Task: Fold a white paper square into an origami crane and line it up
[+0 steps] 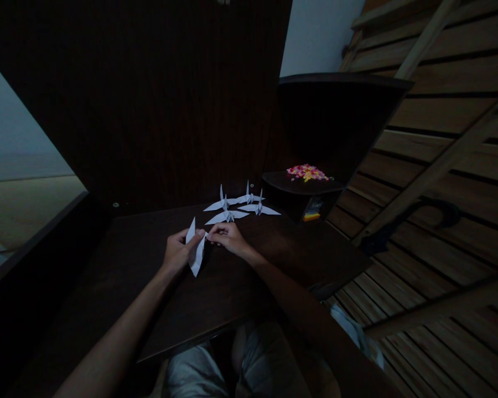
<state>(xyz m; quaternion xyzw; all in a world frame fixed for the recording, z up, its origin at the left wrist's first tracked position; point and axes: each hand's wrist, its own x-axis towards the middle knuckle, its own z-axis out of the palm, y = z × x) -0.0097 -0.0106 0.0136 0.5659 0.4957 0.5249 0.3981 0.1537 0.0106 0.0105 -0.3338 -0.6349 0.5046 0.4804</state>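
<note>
A white origami crane (197, 257) is held above the dark desk, its two wings pointing away from and toward me. My left hand (178, 247) is closed on its body, the thumb lying over the paper. My right hand (228, 239) pinches a small pointed tip of the same crane on its right side. Just beyond my hands stand several finished white paper cranes (229, 214), grouped together with wings spread and thin points upright.
The dark wooden desk (149, 309) has a tall back panel (149, 110). On a corner shelf (290, 185) at the right lies a pile of small colourful pieces (307, 172). Below it sits a small item with a yellow edge (312, 216). A slatted wooden wall (440, 166) stands at the right.
</note>
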